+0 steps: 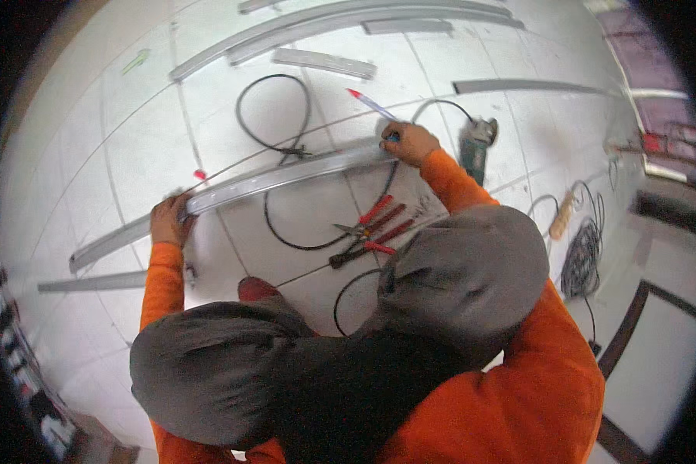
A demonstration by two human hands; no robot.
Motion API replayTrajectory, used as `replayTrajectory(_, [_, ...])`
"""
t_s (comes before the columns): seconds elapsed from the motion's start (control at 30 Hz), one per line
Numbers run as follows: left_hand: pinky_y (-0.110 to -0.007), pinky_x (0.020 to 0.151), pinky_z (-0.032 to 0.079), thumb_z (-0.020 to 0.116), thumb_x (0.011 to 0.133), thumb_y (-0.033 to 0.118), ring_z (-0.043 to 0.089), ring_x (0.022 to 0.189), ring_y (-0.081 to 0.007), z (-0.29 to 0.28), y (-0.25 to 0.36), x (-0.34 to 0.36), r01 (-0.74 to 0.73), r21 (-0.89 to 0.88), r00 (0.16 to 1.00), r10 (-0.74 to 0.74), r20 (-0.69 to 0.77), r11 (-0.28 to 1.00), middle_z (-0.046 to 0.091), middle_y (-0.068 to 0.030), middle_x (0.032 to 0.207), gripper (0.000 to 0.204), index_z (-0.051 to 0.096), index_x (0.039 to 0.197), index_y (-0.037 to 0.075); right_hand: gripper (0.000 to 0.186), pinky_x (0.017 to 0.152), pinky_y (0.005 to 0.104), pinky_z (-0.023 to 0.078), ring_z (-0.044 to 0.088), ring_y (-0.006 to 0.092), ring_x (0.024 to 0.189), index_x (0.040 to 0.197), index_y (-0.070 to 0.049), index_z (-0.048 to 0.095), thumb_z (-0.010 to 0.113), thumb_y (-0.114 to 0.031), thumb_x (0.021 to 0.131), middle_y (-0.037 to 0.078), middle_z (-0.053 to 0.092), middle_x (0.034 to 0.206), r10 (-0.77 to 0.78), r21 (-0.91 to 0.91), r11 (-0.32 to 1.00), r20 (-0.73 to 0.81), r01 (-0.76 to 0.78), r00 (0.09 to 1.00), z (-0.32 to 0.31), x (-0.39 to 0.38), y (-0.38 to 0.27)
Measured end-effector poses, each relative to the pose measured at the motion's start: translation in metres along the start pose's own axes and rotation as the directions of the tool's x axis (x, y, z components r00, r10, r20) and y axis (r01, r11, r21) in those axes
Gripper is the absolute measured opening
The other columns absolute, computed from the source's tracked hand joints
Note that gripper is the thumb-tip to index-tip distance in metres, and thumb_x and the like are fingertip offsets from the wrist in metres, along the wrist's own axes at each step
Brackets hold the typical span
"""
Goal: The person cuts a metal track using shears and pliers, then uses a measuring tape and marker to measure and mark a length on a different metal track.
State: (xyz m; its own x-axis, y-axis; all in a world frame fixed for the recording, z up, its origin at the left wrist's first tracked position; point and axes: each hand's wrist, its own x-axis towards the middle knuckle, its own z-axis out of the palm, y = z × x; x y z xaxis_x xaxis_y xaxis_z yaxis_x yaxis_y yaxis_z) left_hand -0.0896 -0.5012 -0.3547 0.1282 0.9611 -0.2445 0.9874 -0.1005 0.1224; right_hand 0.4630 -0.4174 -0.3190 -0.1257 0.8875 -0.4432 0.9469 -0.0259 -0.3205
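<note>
metal channel: matt grey | floor tiles: glossy white

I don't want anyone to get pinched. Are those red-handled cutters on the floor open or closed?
Open. The red-handled cutters lie flat on the tiled floor, with handles spread apart and blades parted. Neither hand touches them.

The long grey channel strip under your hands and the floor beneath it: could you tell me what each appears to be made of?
The long grey channel strip, steadied by the left hand and marked by the right hand, looks like thin sheet metal, probably galvanised steel or aluminium: dull silvery sheen, folded edges. The floor looks like glazed white ceramic tile: glossy squares with thin grout lines.
</note>
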Motion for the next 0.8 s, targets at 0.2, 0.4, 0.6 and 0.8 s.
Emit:
replayTrajectory(0.2, [-0.047,0.104,0.04,0.08,0.072,0.028,0.054,0.122,-0.0341,-0.009,-0.019,0.016,0.003,0.131,0.985,-0.026,0.173,0.991,0.059,-0.014,0.128,0.068,0.052,0.134,0.02,0.026,0.087,0.0405,0.052,0.068,0.032,0.097,0.103,-0.011,0.073,0.07,-0.028,0.083,0.015,0.072,0.103,0.122,-0.022,0.992,-0.03,-0.123,0.992,-0.035,-0.019,0.112])
replayTrajectory(0.4, [-0.041,0.106,0.044,0.086,0.066,0.023,0.054,0.123,-0.0349,-0.039,-0.019,0.033,-0.07,0.104,0.941,0.03,0.338,0.992,0.057,-0.016,0.131,0.086,0.044,0.141,0.015,0.029,0.092,0.0403,0.051,0.067,0.0326,0.101,0.109,-0.016,0.073,0.066,-0.029,0.085,0.014,0.071,0.107,0.074,-0.076,0.994,-0.009,-0.074,0.997,-0.018,-0.014,0.109])
replayTrajectory(0.6, [-0.043,0.097,0.048,0.073,0.08,0.02,0.06,0.11,-0.034,-0.138,0.13,0.088,-0.42,0.111,0.814,0.32,0.484,0.901,0.064,-0.0144,0.117,0.045,0.062,0.122,0.01,0.029,0.094,0.0405,0.051,0.067,0.0331,0.102,0.109,-0.02,0.074,0.063,-0.028,0.084,0.013,0.071,0.109,0.093,-0.038,0.995,0.014,-0.092,0.996,-0.006,0.002,0.127])
replayTrajectory(0.8, [-0.047,0.09,0.05,0.062,0.09,0.029,0.063,0.103,-0.0363,-0.085,0.338,0.139,-0.621,-0.097,0.656,0.584,0.478,0.778,0.068,-0.0168,0.106,0.029,0.069,0.112,0.011,0.032,0.094,0.0425,0.052,0.066,0.0348,0.103,0.111,-0.018,0.074,0.061,-0.031,0.085,0.016,0.07,0.111,0.074,-0.046,0.996,0.052,-0.072,0.996,0.001,0.007,0.141])
